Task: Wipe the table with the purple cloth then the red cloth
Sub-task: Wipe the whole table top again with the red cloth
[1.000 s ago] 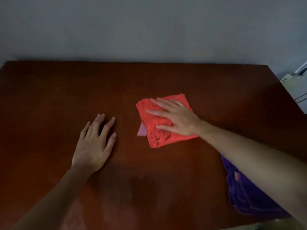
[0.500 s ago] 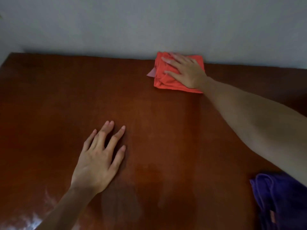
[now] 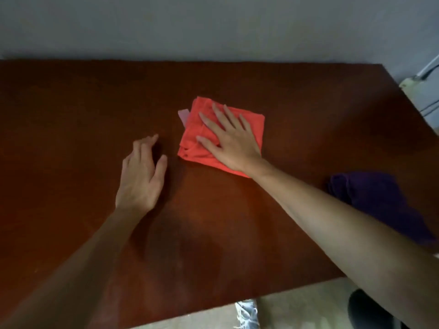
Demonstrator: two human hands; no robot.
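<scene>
Both hands are spread flat: the right hand [image 3: 231,141] is pressed on the folded red cloth [image 3: 254,125], the left hand [image 3: 140,176] on the table [image 3: 71,110]. Since half a second ago, the red cloth has been drawn back from the far edge to mid-table, well apart from the purple cloth [image 3: 375,200].

A grey wall [image 3: 213,27] fills the picture from nine to three o'clock across the top. At about two o'clock, by the right edge, stands a pale object [image 3: 425,96] with dark cables [image 3: 427,72]; what it is cannot be told. Pale floor [image 3: 297,309] shows at five o'clock. On it at six o'clock lies a white and blue patterned scrap [image 3: 247,314], and at the lower right corner a dark rounded shape [image 3: 365,309], both blurred.
</scene>
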